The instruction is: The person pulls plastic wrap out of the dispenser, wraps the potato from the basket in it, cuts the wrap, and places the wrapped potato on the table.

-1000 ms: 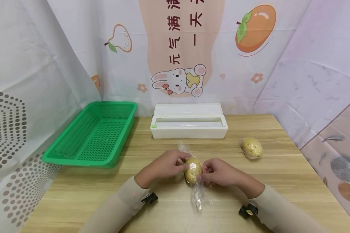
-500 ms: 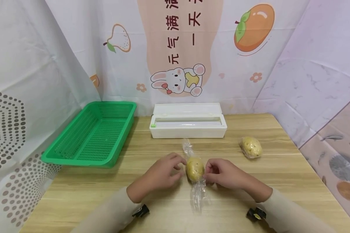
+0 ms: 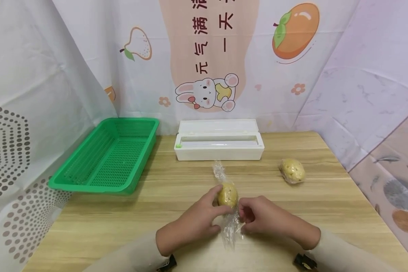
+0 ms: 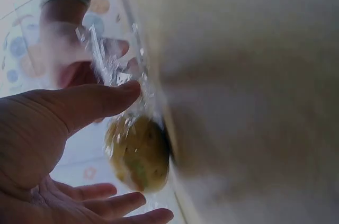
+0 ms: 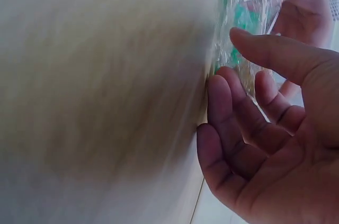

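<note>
A potato (image 3: pixel 228 195) wrapped in clear cling film lies on the wooden table between the hands. One twisted film tail (image 3: pixel 219 172) points away, and a looser film tail (image 3: pixel 229 230) spreads toward the person. My left hand (image 3: pixel 198 219) is at the potato's left side, fingers spread along it and thumb over its near end. In the left wrist view, the thumb crosses the film beside the potato (image 4: pixel 139 155), not pinching it. Beside the near tail, my right hand (image 3: pixel 266 219) has loosely bent fingers; the right wrist view shows its thumb apart from them, near the film (image 5: pixel 249 28).
Another film-wrapped potato (image 3: pixel 293 170) lies at the right. At the back stands a white cling film box (image 3: pixel 219 154) with its lid up and a roll inside. A green plastic basket (image 3: pixel 132 179) is at the left. Printed curtains surround the table (image 3: pixel 98 230).
The left hand drew away from the potato, then came back with its thumb nearer the near end. The right hand slid toward the person along the near tail. The far tail now lies straighter.
</note>
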A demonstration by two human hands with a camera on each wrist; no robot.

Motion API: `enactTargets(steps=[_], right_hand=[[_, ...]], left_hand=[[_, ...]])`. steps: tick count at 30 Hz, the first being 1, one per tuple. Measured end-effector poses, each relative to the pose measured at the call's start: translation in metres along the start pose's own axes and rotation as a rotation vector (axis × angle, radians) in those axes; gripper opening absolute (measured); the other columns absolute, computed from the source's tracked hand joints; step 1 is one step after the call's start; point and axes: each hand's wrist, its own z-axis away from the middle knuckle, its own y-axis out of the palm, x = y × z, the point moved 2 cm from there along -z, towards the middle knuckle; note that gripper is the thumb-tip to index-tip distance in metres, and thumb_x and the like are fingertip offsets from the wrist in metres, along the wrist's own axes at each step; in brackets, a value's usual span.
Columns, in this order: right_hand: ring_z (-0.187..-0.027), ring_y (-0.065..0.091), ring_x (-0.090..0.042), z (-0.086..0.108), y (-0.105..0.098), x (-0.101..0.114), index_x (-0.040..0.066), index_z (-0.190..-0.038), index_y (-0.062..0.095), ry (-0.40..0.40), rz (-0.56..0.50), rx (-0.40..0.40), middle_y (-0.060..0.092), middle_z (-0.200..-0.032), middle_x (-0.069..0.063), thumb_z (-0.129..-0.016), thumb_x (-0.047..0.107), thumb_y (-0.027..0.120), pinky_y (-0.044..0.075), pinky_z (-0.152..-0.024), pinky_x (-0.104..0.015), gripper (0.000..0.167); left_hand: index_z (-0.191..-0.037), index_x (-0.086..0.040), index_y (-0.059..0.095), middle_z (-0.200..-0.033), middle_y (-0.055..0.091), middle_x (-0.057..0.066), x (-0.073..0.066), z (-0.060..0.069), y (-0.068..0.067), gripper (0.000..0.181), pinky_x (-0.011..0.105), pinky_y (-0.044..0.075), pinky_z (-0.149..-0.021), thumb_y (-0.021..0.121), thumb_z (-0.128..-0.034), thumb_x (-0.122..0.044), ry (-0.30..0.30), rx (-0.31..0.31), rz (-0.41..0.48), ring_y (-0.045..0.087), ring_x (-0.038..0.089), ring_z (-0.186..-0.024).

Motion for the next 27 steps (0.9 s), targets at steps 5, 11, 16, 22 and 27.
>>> enactTargets(steps=[5,11,16,22,27], right_hand=[[-0.071,0.061,-0.004,-0.004,0.006,0.002,0.02,-0.09,0.062,0.005,-0.043,0.008,0.066,-0.081,0.007,-0.078,0.015,0.089,0.056,-0.063,-0.024,0.03],[-0.076,0.063,-0.008,-0.002,0.004,0.002,0.018,-0.094,0.062,-0.003,-0.059,0.001,0.068,-0.087,0.003,-0.079,0.0,0.079,0.057,-0.066,-0.025,0.03],[-0.078,0.061,-0.012,0.002,0.001,0.006,0.015,-0.1,0.056,-0.001,-0.036,-0.047,0.064,-0.087,-0.001,-0.071,0.002,0.086,0.055,-0.068,-0.026,0.044],[-0.09,0.056,-0.012,-0.002,0.008,0.017,0.024,-0.1,0.056,-0.026,0.114,-0.166,0.056,-0.098,0.005,-0.065,0.034,0.098,0.051,-0.079,-0.026,0.056],[-0.1,0.057,-0.011,-0.007,0.012,0.024,0.035,-0.097,0.06,-0.056,0.201,-0.274,0.051,-0.111,0.015,-0.072,0.035,0.095,0.053,-0.087,-0.029,0.043]], left_hand=[[-0.11,-0.027,0.076,-0.155,0.043,0.027,0.0,-0.003,0.006,0.032,0.044,0.051,-0.108,0.087,-0.0809,-0.019,0.022,-0.06,-0.009,0.051,0.039,-0.14],[-0.1,-0.029,0.078,-0.156,0.046,0.016,0.007,-0.002,0.007,0.009,0.044,0.051,-0.108,0.08,-0.0904,-0.028,-0.074,-0.064,0.073,0.056,0.032,-0.138],[-0.097,-0.03,0.078,-0.156,0.048,0.01,0.013,-0.001,0.004,0.005,0.046,0.049,-0.11,0.075,-0.0937,-0.032,-0.158,-0.056,0.156,0.055,0.031,-0.138],[-0.092,-0.031,0.076,-0.151,0.052,0.01,0.015,0.0,-0.002,0.008,0.049,0.048,-0.111,0.074,-0.0967,-0.037,-0.216,-0.057,0.274,0.056,0.029,-0.137],[-0.087,-0.031,0.074,-0.144,0.058,0.007,0.017,-0.001,-0.005,0.011,0.047,0.05,-0.108,0.074,-0.0963,-0.035,-0.246,-0.08,0.341,0.056,0.022,-0.135]])
